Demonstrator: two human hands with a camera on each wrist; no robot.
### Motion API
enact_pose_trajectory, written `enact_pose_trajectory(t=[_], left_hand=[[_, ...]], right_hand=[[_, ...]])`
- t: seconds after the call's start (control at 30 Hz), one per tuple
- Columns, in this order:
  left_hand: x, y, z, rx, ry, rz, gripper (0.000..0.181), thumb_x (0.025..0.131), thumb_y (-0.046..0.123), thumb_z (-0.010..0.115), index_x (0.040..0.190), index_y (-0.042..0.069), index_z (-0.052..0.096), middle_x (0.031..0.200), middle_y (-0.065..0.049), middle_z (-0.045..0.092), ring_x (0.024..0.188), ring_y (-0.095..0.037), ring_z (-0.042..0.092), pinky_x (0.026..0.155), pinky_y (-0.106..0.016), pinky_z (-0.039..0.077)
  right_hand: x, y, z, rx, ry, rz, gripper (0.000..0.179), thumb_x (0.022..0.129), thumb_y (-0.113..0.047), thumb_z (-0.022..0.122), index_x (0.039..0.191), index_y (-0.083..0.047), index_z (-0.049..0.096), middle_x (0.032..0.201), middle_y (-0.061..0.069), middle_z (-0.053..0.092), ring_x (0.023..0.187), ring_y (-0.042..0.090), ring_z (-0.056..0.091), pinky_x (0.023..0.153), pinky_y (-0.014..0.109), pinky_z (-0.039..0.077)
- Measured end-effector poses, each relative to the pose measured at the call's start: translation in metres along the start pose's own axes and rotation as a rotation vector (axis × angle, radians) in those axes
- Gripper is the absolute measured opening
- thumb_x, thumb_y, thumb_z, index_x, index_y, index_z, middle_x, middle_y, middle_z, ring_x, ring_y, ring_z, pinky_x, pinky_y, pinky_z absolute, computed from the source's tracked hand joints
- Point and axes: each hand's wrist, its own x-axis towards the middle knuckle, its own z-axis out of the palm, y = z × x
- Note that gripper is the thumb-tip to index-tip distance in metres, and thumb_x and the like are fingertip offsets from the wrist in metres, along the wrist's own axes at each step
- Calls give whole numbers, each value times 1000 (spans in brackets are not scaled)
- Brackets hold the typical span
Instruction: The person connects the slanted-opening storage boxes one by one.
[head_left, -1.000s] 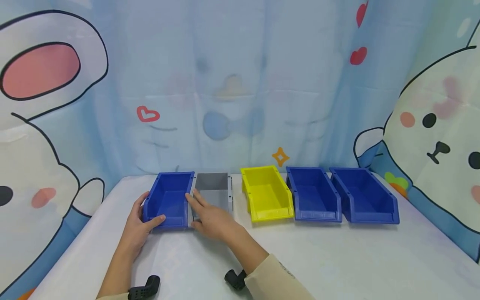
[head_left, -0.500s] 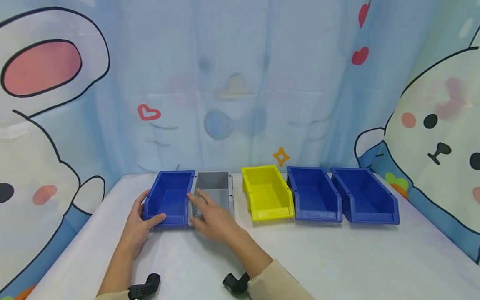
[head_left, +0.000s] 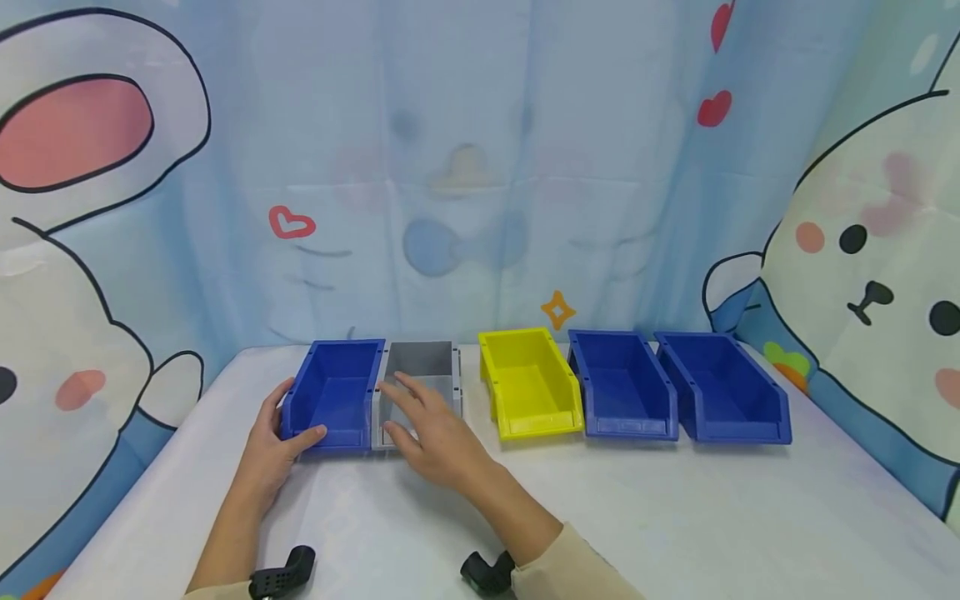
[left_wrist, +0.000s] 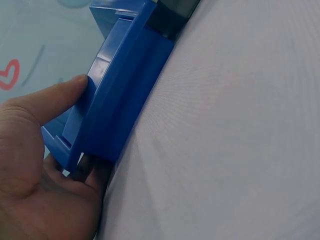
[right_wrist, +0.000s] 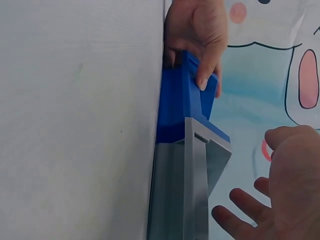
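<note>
At the left end of a row of plastic storage bins is a blue bin [head_left: 341, 396]. My left hand [head_left: 270, 450] holds its front left corner, with the thumb on the front lip [left_wrist: 102, 62] and the other fingers around the left side. Right beside it stands a grey bin [head_left: 423, 358], its side against the blue one. Over the grey bin hovers my right hand [head_left: 442, 437], fingers spread and holding nothing. In the right wrist view that hand [right_wrist: 295, 180] is apart from the grey bin's front edge [right_wrist: 192, 170].
Across a gap to the right, a yellow bin [head_left: 528, 379], a blue bin [head_left: 622, 387] and another blue bin [head_left: 723, 392] stand side by side on the white tabletop [head_left: 675, 517]. A cartoon-printed curtain [head_left: 480, 100] hangs behind the table.
My right hand has come away from the rims where the blue and grey bins meet, moving slightly right. My left hand keeps its hold on the blue bin.
</note>
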Motion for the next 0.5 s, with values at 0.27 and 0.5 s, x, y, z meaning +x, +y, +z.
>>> enact_pose_trajectory(t=[0.27, 0.5], left_hand=[[0, -1, -1, -8, -13, 8, 102, 96, 20, 74, 168, 31, 2, 174, -18, 4, 161, -43, 7, 127, -63, 18], [-1, 0, -1, -7, -13, -1, 102, 96, 19, 74, 168, 31, 2, 175, -16, 2, 161, -42, 5, 127, -63, 17]], right_hand=[[-11, 5, -7, -39, 97, -66, 54, 104, -23, 60, 156, -18, 45, 160, 11, 44, 144, 32, 49, 113, 52, 48], [-19, 9, -16, -49, 182, -89, 52, 103, -20, 61, 153, -15, 50, 156, 11, 49, 142, 31, 50, 115, 49, 48]])
